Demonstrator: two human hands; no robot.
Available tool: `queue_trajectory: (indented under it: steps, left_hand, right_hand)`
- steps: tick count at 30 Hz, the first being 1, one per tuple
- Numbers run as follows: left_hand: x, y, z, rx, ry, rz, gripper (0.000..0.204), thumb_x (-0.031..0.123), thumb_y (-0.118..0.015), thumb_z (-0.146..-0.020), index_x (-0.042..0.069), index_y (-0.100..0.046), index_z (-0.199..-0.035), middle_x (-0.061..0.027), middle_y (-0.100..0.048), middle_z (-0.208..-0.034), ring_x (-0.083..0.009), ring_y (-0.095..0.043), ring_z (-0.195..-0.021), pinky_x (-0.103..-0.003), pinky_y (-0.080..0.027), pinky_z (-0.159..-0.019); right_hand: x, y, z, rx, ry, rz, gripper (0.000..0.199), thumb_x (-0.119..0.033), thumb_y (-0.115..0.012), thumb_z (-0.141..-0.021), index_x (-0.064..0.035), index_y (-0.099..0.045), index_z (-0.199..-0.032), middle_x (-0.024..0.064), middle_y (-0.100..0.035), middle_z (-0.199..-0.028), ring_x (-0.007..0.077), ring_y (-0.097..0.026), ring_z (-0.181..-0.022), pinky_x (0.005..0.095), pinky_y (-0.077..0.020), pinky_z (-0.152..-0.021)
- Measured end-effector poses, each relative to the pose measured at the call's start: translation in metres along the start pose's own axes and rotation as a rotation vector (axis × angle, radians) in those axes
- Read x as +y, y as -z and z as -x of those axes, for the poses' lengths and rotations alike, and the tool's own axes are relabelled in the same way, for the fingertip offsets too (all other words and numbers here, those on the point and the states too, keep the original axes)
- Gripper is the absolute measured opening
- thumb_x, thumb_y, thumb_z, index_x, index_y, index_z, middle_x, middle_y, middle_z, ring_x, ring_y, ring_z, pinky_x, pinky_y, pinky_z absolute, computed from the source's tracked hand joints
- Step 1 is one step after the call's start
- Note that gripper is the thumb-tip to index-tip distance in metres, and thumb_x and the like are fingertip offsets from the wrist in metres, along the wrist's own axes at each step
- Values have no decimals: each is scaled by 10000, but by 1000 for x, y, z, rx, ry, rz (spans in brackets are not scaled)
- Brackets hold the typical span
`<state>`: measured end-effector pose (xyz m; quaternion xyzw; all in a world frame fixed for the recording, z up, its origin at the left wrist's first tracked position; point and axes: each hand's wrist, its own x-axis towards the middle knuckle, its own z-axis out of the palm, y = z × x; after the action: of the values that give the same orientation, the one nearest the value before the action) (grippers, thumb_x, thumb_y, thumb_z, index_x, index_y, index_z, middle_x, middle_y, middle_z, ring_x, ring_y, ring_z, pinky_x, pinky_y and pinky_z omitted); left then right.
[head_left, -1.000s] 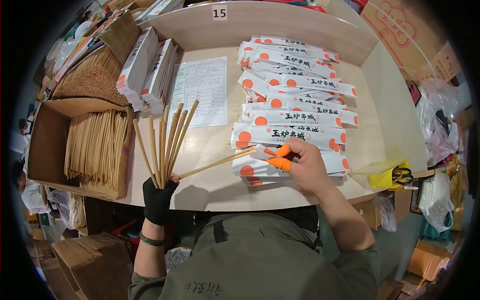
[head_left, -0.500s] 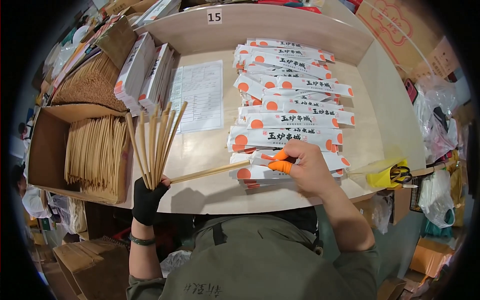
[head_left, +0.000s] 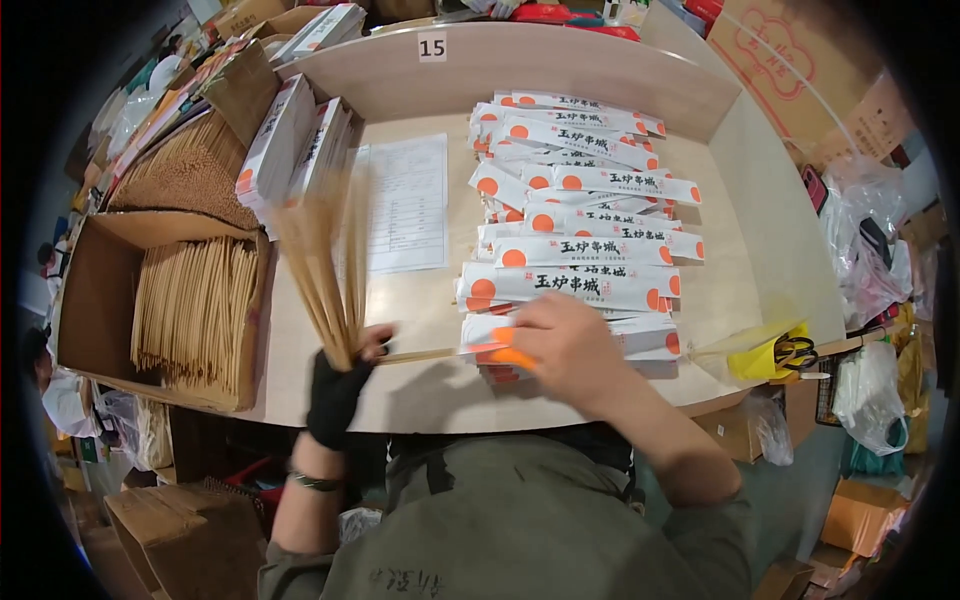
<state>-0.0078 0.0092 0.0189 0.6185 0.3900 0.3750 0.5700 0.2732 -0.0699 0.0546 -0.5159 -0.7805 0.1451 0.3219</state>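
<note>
My left hand (head_left: 340, 395), in a black fingerless glove, is closed around a fanned bundle of wooden chopsticks (head_left: 335, 285), blurred by motion. From its fingertips a pair of chopsticks (head_left: 418, 356) points right, toward my right hand. Orange covers sit on the fingers of my right hand (head_left: 570, 345), which is closed at the end of that pair. It pinches a white paper chopstick sleeve, mostly hidden by the fingers and smeared. Just beyond lies a stack of paper sleeves (head_left: 560, 285) with orange dots and black lettering.
An open cardboard box (head_left: 95, 310) full of chopsticks stands at the left, with another box of chopsticks (head_left: 185, 165) behind it. Bundled sleeves (head_left: 275, 140) stand upright beside a printed sheet (head_left: 408, 205). Scissors (head_left: 795, 352) rest in a yellow holder at the right edge.
My left hand has moved right with the bundle, and the gap to my right hand has narrowed. My right hand has shifted slightly left. Less of the chopstick pair shows between them.
</note>
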Motion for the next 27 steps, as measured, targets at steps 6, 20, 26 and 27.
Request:
queue_trajectory:
  steps: [6, 20, 26, 27]
  left_hand:
    - [-9, -56, -14, 154, 90, 438, 211, 217, -514, -974, 48, -522, -1099, -121, -609, -1069, -188, -624, -910, -307, -528, -713]
    - [-27, -8, 12, 371, 182, -163, 216, 180, -643, -875, -33, -658, -905, -44, -626, -698, -101, -562, -657, -261, -451, -616]
    - [-11, 8, 23, 276, 191, -288, 164, 148, -668, -846, -7, -616, -850, 9, -567, -709, -64, -480, -651, -240, -400, -599]
    - [-10, 11, 23, 275, 193, -289, 164, 148, -668, -846, -7, -616, -850, 9, -567, -709, -64, -480, -651, -240, -400, -599]
  right_hand:
    - [-5, -5, -24, 176, 161, 380, 278, -182, -681, -722, -11, -636, -936, 103, -585, -881, 273, -570, -807, 372, -462, -712]
    - [16, -46, 36, 274, 99, 203, 129, -27, -707, -684, -21, -591, -740, 98, -528, -771, 264, -527, -654, 351, -432, -572]
    - [17, -13, 19, 191, -424, -240, 183, -60, -743, -769, -23, -568, -731, 25, -476, -723, 143, -447, -633, 261, -391, -585]
    - [16, -9, 17, 176, -612, -449, 201, -72, -747, -788, -21, -562, -729, -6, -454, -710, 99, -421, -641, 241, -375, -592]
